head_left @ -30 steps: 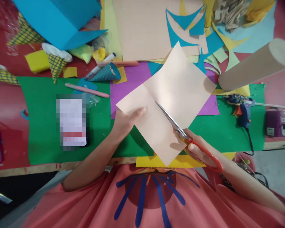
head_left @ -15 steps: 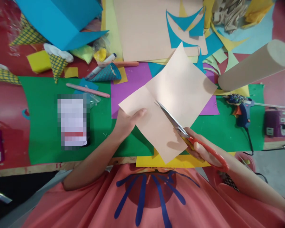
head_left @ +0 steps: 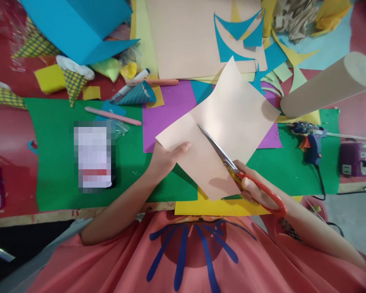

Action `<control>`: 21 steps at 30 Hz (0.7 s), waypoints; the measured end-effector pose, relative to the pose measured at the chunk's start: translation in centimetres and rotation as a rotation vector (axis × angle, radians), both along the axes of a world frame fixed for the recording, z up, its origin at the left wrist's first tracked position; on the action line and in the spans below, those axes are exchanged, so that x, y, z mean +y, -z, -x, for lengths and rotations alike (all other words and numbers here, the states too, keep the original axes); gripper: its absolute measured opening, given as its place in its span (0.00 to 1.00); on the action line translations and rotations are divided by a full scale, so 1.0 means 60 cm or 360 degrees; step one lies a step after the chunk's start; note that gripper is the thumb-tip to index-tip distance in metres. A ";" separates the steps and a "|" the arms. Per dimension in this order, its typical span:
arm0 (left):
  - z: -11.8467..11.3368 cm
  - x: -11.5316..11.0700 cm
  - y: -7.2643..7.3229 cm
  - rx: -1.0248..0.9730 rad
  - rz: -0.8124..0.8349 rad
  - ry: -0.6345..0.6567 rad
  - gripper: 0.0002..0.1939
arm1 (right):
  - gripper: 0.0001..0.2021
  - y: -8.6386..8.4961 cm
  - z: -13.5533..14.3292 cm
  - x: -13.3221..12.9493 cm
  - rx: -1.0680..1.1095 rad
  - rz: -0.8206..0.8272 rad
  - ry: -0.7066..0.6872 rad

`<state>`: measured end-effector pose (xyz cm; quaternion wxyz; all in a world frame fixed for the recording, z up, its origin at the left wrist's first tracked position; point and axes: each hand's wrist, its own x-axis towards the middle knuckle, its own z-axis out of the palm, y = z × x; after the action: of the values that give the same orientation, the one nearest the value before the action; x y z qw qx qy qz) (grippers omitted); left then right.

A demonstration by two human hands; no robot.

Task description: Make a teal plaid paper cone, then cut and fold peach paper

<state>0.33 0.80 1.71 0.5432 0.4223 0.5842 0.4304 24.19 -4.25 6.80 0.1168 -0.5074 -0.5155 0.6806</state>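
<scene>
A pale peach sheet of paper [head_left: 228, 106] is held up over the green sheet [head_left: 134, 171]. My left hand [head_left: 167, 158] grips its left edge, thumb on top and the other fingers hidden beneath. In my right hand [head_left: 250, 187] are scissors [head_left: 222, 154] with red handles, their tips pointing up and left over the paper. Only one blade shows fully above the sheet; the other is hidden under it. A slit or crease line runs from the tip toward the paper's upper left edge.
To the right stand a beige cardboard cylinder [head_left: 329, 85], a glue gun [head_left: 312, 140] and a purple power block [head_left: 357, 158]. A blurred phone [head_left: 94, 156] lies left. Behind are a pink pen [head_left: 112, 116], paper cones [head_left: 74, 79], blue paper scraps [head_left: 231, 44] and a purple sheet [head_left: 167, 106].
The scissors and my right hand have moved slightly up and left. My left hand has shifted a little right with the paper's left corner, and the paper's bottom corner has risen.
</scene>
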 end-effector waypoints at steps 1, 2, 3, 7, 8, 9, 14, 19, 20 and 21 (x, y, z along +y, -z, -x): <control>0.000 0.000 0.001 0.0009 0.0006 0.0009 0.20 | 0.34 0.002 0.001 -0.002 0.0016 0.0023 0.0031; 0.001 0.000 0.001 0.0015 0.0008 0.0016 0.20 | 0.35 0.004 0.001 -0.004 0.0030 0.0051 0.0058; 0.001 0.000 0.002 0.0019 0.0008 0.0022 0.21 | 0.36 0.006 0.001 -0.006 0.0042 0.0079 0.0073; 0.002 -0.001 0.003 0.0031 -0.0003 0.0037 0.22 | 0.37 0.009 0.003 -0.006 0.0040 0.0129 0.0092; 0.002 -0.002 0.003 0.0035 -0.0007 0.0038 0.22 | 0.37 0.008 0.004 -0.005 0.0033 0.0134 0.0089; 0.002 -0.002 0.003 0.0036 -0.0008 0.0039 0.22 | 0.37 0.008 0.006 -0.004 0.0025 0.0134 0.0093; 0.002 -0.002 0.001 0.0012 0.0033 0.0052 0.22 | 0.35 0.008 0.006 -0.004 -0.0005 0.0072 0.0090; -0.001 -0.004 -0.003 0.0017 0.0082 0.0024 0.23 | 0.31 0.001 -0.014 0.003 0.0033 -0.0037 -0.0160; -0.002 -0.004 -0.004 0.0013 0.0085 0.0022 0.23 | 0.30 -0.003 -0.017 0.005 0.0016 -0.0053 -0.0186; -0.003 -0.004 -0.005 0.0005 0.0084 0.0023 0.23 | 0.29 -0.006 -0.019 0.008 0.0002 -0.0060 -0.0198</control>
<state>0.49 0.55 1.98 0.5563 0.4127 0.5933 0.4103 25.33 -3.80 7.18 0.0842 -0.4717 -0.5586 0.6770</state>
